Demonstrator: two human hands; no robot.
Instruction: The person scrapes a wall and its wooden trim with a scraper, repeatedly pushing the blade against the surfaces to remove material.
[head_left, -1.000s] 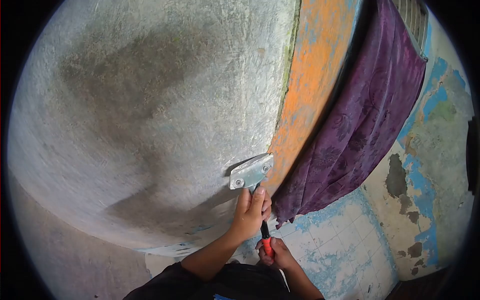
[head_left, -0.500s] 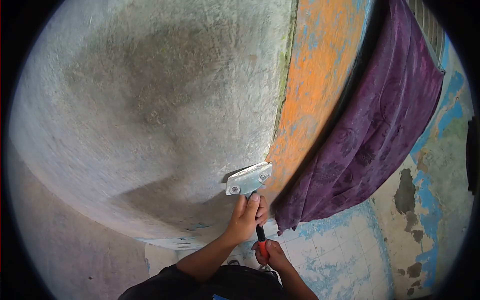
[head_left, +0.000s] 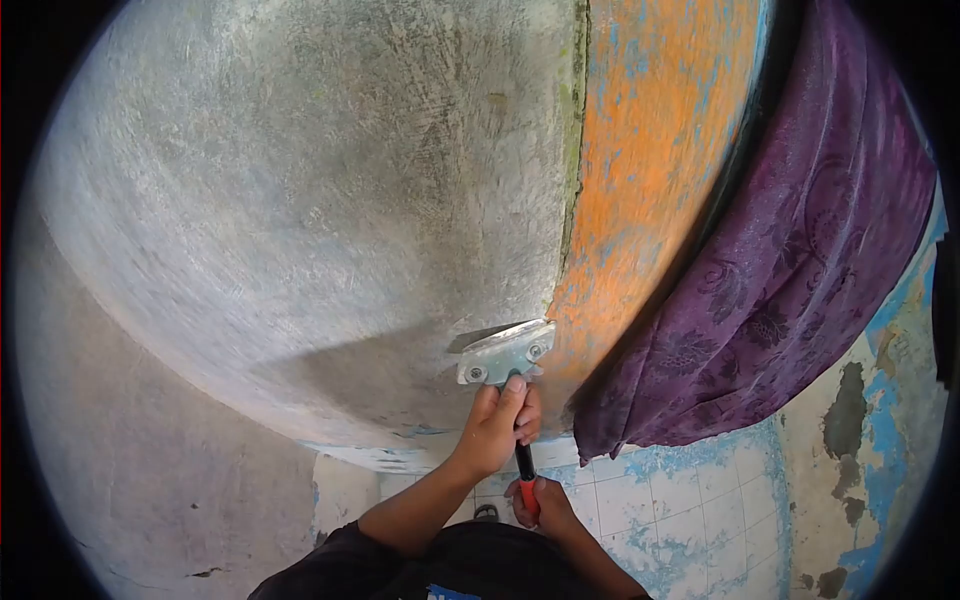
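Note:
A paint scraper (head_left: 508, 353) with a bolted metal head stands against the grey wall (head_left: 330, 200), close to the orange painted strip. My left hand (head_left: 492, 432) is wrapped round the handle just below the head, thumb lying along it. Lower down, near my body, my right hand (head_left: 543, 503) grips the red end of the same handle. The blade edge points up the wall, and its shadow falls on the plaster to the left.
The orange strip (head_left: 650, 140), flecked with blue, runs beside a dark gap. A purple curtain (head_left: 760, 290) hangs on the right. Below lies a tiled floor (head_left: 690, 510) strewn with blue flakes. Another wall at far right has peeling blue paint (head_left: 880, 440).
The view has shifted, so the curtain and orange strip sit further right. Both hands keep hold of the scraper, whose head remains near the orange strip's edge.

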